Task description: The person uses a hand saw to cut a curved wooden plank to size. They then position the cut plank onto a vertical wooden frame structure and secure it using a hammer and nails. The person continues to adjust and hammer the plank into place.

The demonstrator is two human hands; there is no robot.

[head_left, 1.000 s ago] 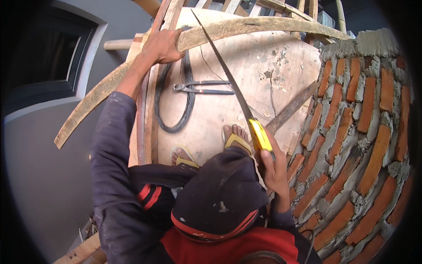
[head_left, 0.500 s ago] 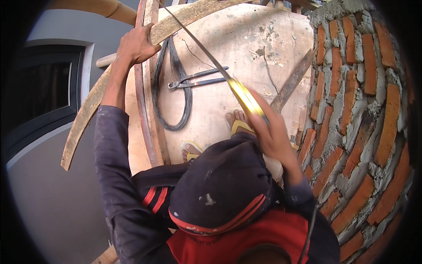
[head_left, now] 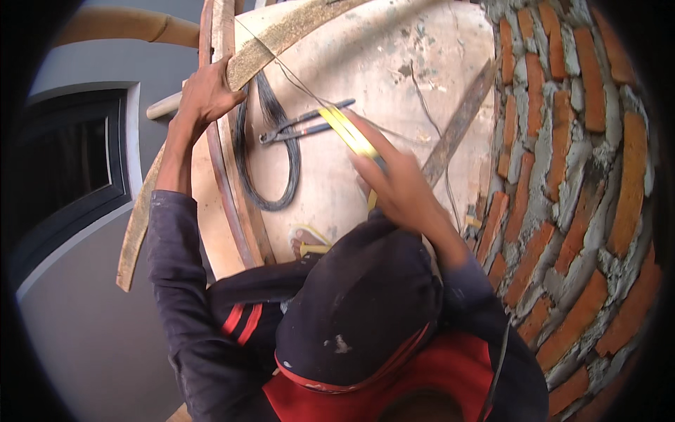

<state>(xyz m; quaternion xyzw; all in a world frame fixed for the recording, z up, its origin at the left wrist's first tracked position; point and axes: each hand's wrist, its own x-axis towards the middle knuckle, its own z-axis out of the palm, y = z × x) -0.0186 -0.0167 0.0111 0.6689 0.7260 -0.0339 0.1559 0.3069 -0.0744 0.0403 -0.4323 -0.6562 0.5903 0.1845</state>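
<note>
Right hand (head_left: 402,186) grips the saw (head_left: 348,132), pointing toward ten-thirty; at its ten o'clock, left hand (head_left: 209,91) clasps the board (head_left: 295,30).

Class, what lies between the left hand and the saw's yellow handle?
The head view shows a wire coil and pliers between the left hand and yellow handle.

It's bright in here, the light soft and even over the pale flat wooden board (head_left: 337,200), with a faint shadow beside the curved brown plank (head_left: 297,29). The yellow saw handle (head_left: 346,131) glares nearly white — it and the bare right hand (head_left: 406,186) are blurred. The red-brick wall (head_left: 555,176) bows toward blackened edges.
</note>
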